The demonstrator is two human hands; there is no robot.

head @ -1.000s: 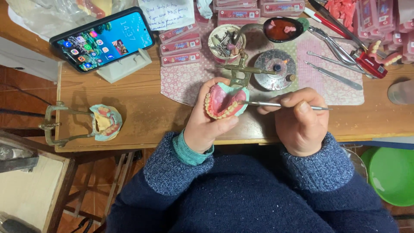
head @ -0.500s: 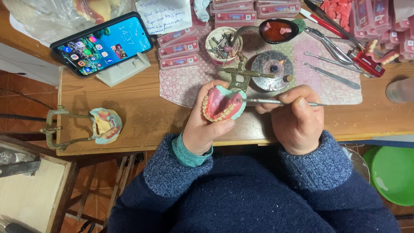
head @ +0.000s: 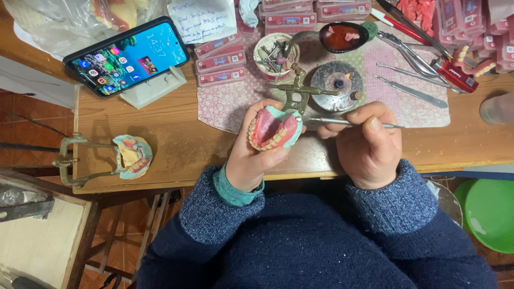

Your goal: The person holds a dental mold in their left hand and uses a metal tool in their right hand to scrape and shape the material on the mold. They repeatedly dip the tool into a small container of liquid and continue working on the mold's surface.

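Observation:
My left hand [head: 252, 155] grips a denture model [head: 273, 128], pink wax with a row of teeth on a pale green base, fixed to a brass articulator frame [head: 295, 93]. My right hand [head: 367, 144] pinches a thin metal wax tool [head: 350, 123], held level, its tip touching the right side of the model. Both hands hover over the front edge of the wooden table [head: 176, 134].
A second model in a brass frame [head: 115, 158] lies at the table's left. A phone [head: 127, 54] leans on a stand. A small burner [head: 337, 80], a spoon of red wax [head: 342, 36], a cup of burs [head: 274, 52], tooth strips and pliers crowd the back. A green bowl [head: 490, 214] sits low right.
Both hands with the model and tool have shifted slightly; the model has tilted a little in my left hand while the tool stays against it.

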